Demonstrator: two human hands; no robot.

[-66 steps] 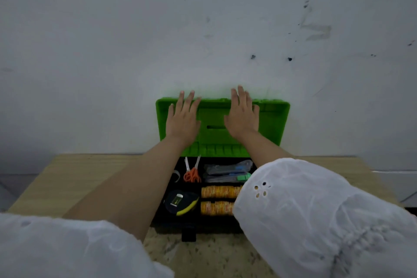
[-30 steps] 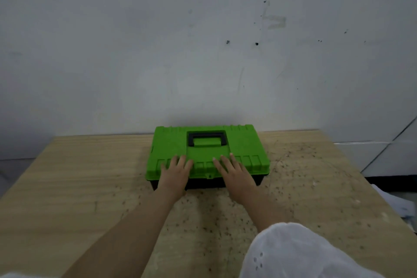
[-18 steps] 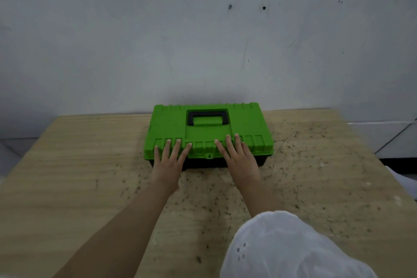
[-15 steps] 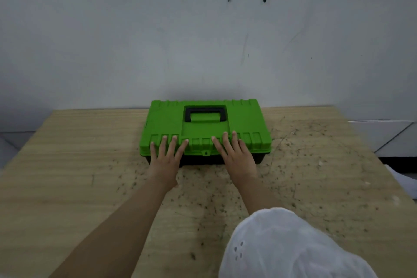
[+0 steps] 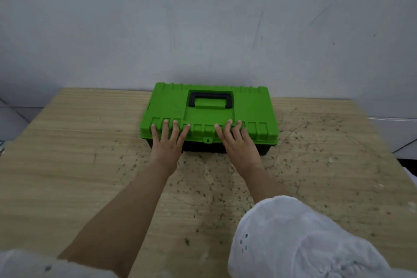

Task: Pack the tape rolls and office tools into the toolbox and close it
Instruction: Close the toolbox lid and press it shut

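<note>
Down has come the lid (image 5: 209,115) that stood upright two seconds back, and both hands have shifted from its inner face to its front edge. Fingers (image 5: 165,128) of the left hand (image 5: 168,146) lie straight and spread, tips on the ribbed front strip of the lid, grasping nothing. The right hand (image 5: 239,144) does the same just right of the small centre tab (image 5: 207,140). Both palms hang over the black base (image 5: 203,148) in front.

The box (image 5: 252,110) is closed, its black handle (image 5: 211,99) folded flat in the lid's recess, and the tape rolls and tools are out of sight. It sits mid-width at the far edge of the table (image 5: 67,153), back close to the wall (image 5: 203,18).

The tabletop is pale wood grain, speckled with dark flecks and scratches in front of the box and to its right. Wide stretches of it lie on both sides of the box and between the box and the white sleeve (image 5: 293,239). Its left and right edges slant outward toward the person. The wall is off-white, scuffed, with a few dark spots high up. Past the right edge a white panel and a dark gap show.
</note>
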